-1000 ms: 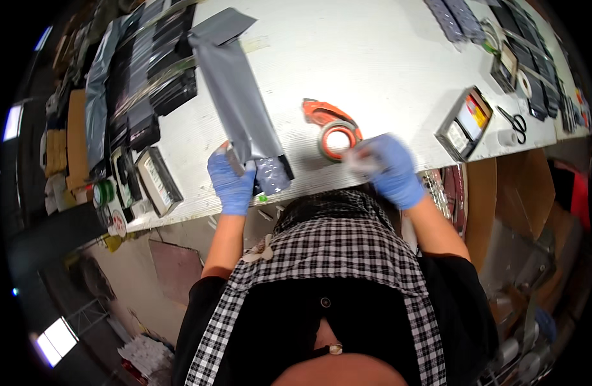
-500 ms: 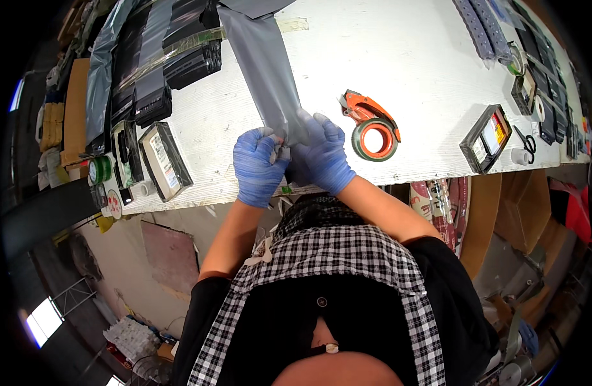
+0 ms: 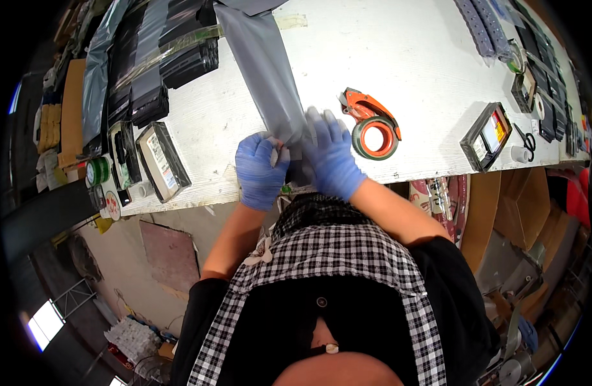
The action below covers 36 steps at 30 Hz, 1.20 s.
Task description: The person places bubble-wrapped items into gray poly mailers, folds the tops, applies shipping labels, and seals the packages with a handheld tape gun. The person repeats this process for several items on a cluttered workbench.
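A long grey plastic bag (image 3: 260, 67) lies on the white table, its near end between my two hands. Gloved in blue with pale fingertips, my left hand (image 3: 262, 168) is closed on the left corner of that end. My right hand (image 3: 334, 154), also gloved, lies at the bag's right edge with its fingers stretched out and somewhat blurred. Under the near end, between the hands, a dark patch shows that I cannot make out. To the right of my right hand rests an orange tape dispenser (image 3: 377, 123) with a roll in it.
Stacks of black and grey plastic bags (image 3: 186, 55) bound with clear tape lie at the far left. A framed box (image 3: 162, 161) stands near the left front edge. On the right are another box (image 3: 487, 137), black scissors (image 3: 529, 143) and rolls of bubble wrap (image 3: 482, 29).
My right hand has opened and slid slightly right, its fingers now straighter. My left hand keeps its hold on the bag, nearly in place.
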Available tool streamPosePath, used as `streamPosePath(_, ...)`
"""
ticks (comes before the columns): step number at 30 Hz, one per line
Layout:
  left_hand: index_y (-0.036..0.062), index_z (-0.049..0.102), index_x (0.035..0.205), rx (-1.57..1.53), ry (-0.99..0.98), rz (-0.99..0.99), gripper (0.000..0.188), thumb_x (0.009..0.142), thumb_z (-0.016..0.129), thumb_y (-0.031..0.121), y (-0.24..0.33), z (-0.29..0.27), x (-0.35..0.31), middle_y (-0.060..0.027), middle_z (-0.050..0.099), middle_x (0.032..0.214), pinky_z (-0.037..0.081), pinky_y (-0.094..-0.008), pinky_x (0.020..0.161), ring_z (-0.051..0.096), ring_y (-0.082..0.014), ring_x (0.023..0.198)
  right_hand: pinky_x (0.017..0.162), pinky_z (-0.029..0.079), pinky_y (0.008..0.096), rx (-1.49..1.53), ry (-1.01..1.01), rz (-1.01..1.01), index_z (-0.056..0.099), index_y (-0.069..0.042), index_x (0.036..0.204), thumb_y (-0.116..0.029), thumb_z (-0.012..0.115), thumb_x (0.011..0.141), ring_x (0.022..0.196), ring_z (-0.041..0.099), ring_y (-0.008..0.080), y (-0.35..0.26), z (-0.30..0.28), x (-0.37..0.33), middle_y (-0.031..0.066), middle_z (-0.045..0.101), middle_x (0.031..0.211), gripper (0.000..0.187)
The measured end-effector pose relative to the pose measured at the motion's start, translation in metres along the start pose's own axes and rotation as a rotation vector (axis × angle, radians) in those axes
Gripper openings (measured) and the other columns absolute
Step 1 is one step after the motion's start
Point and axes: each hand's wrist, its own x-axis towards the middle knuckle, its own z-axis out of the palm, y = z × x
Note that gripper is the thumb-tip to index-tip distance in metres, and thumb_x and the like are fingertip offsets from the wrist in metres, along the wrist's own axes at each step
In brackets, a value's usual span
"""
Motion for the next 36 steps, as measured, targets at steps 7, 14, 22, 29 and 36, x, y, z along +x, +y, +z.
streamPosePath(7,0.0057,0.062,0.090,-0.062,0.056,0.028,0.022,0.071,0.073,0.000,-0.005,0.003,-0.010,-0.0113,0.063,0.094,0.051,-0.0392,0.079,0.060,-0.0293,0.088,0.108,0.016,0.0654,0.112,-0.117,0.122,0.054,-0.011,0.135,-0.038,0.065,0.084,0.138,0.016,0.0548,-0.024,0.010,0.003,0.0306,0.015,0.152,0.059)
streamPosePath(14,0.0032,0.062,0.104,-0.380,-0.131,-0.662,0.030,0.077,0.074,0.008,-0.014,0.009,-0.052,-0.0139,0.065,0.090,0.052,-0.0418,0.076,0.062,-0.0340,0.080,0.085,0.048,0.0460,0.170,0.148,-0.196,0.064,-0.010,0.118,-0.014,0.068,0.078,0.106,0.058,0.0390,0.007,0.015,-0.076,0.0222,0.056,0.120,0.040)
streamPosePath(22,0.0028,0.064,0.111,-0.236,-0.773,-0.569,0.030,0.086,0.066,0.019,-0.043,0.003,-0.050,-0.0238,0.069,0.100,0.052,-0.0418,0.083,0.066,-0.0398,0.095,0.102,0.042,0.0524,0.344,-0.047,-0.137,0.041,0.017,0.131,-0.009,0.061,0.077,0.109,0.051,0.0518,-0.033,0.046,-0.048,0.0358,0.051,0.117,0.063)
streamPosePath(29,-0.0028,0.061,0.112,-0.345,-0.755,-0.281,0.034,0.087,0.069,0.018,-0.052,0.002,-0.064,-0.0218,0.069,0.092,0.052,-0.0400,0.076,0.068,-0.0337,0.083,0.075,0.052,0.0320,0.916,0.335,0.443,0.059,-0.004,0.115,-0.018,0.056,0.095,0.087,0.062,0.0203,-0.010,0.217,0.096,0.0081,0.062,0.101,0.025)
streamPosePath(36,-0.0010,0.062,0.113,-0.683,-0.820,-0.630,0.031,0.089,0.068,0.018,-0.078,-0.015,-0.057,-0.0156,0.068,0.088,0.052,-0.0363,0.076,0.065,-0.0226,0.079,0.072,0.052,0.0246,0.858,-0.028,0.416,0.064,-0.005,0.109,-0.017,0.051,0.099,0.083,0.063,0.0145,-0.031,0.133,0.084,0.0048,0.064,0.095,0.021)
